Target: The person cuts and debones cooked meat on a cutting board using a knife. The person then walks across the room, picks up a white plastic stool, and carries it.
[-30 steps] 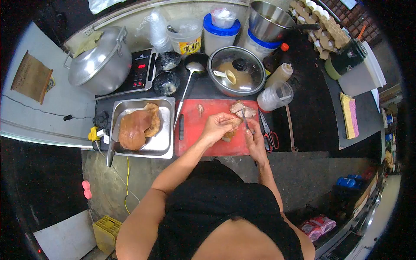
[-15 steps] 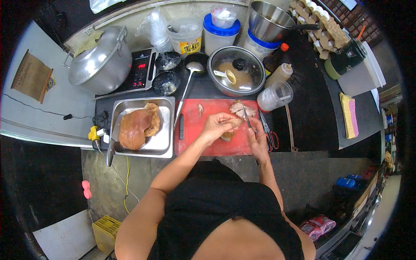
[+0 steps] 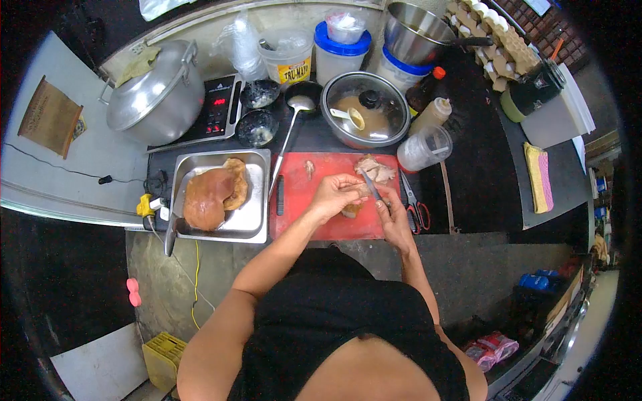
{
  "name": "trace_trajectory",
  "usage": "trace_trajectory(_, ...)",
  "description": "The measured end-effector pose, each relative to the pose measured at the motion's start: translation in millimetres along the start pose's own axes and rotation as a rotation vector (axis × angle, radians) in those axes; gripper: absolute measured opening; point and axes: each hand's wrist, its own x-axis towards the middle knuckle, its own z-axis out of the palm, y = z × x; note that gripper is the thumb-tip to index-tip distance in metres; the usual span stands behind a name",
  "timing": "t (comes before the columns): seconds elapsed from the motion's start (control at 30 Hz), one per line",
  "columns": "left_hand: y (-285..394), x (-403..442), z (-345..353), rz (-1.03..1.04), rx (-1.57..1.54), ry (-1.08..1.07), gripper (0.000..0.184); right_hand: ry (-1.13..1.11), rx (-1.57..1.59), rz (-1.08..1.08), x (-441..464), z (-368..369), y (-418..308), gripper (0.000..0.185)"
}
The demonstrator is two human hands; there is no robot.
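Observation:
Over the red cutting board [image 3: 307,207], my left hand [image 3: 336,196] pinches a small piece of meat [image 3: 363,190]. My right hand [image 3: 394,220] is closed around a knife [image 3: 370,184], its blade tilted up and to the left against that piece. Just beyond the blade lies a pile of cut meat [image 3: 376,170]. A browned chunk [image 3: 351,211] rests on the board below my fingers, partly hidden by them. One small scrap [image 3: 309,170] sits apart near the board's upper left.
Left of the board, a steel tray [image 3: 257,230] holds large browned meat pieces [image 3: 207,200]. Scissors [image 3: 416,204] lie along the board's right edge. Behind stand a lidded glass bowl [image 3: 334,130], a ladle [image 3: 287,144], a clear container [image 3: 428,150] and a big pot [image 3: 157,93] beside an induction cooker [image 3: 217,107].
The knife has swung to a flatter angle, its tip moving left and slightly down. My right hand has shifted a little down and left. My left hand stays nearly in place.

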Motion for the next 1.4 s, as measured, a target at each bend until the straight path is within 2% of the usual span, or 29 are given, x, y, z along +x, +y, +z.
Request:
trace_trajectory(0.1,-1.3,1.5,-1.7,0.033,0.027,-0.004,0.023,0.029,0.064,0.214,-0.8,-6.6,-4.6,0.036)
trace_trajectory(0.27,-0.6,1.4,0.0,0.022,0.028,0.023,0.023,-0.024,0.054,0.044,-5.5,5.4,-13.1,0.033)
trace_trajectory(0.33,0.8,0.3,0.7,0.023,0.03,0.03,0.024,-0.063,0.108,0.078,-7.3,9.0,-27.8,0.034)
trace_trajectory(0.57,1.0,-1.9,1.1,0.037,0.048,0.022,0.024,-0.005,-0.047,-0.074,-5.2,13.8,-3.5,0.035)
trace_trajectory(0.73,-5.5,0.8,-2.2,0.049,0.032,0.028,0.025,0.066,0.046,0.089,-5.0,1.5,-0.3,0.035)
trace_trajectory(0.93,-1.3,-0.1,2.5,0.034,0.009,0.065,0.026,0.018,0.03,0.02,-6.6,13.7,-15.0,0.036)
trace_trajectory(1.03,3.0,-0.8,4.3,0.036,0.032,0.058,0.026,-0.031,0.078,0.089,-7.5,15.9,-27.5,0.035)
trace_trajectory(1.13,-2.6,2.4,2.6,0.061,0.027,0.058,0.026,-0.039,0.081,0.015,-5.4,16.8,-11.4,0.035)
trace_trajectory(1.23,-5.3,4.0,1.5,0.063,0.013,0.054,0.025,-0.009,0.022,0.024,-5.1,14.5,-6.5,0.034)
trace_trajectory(1.4,-7.6,7.3,1.4,0.033,0.021,0.058,0.025,0.117,0.138,0.073,-2.5,9.6,2.1,0.034)
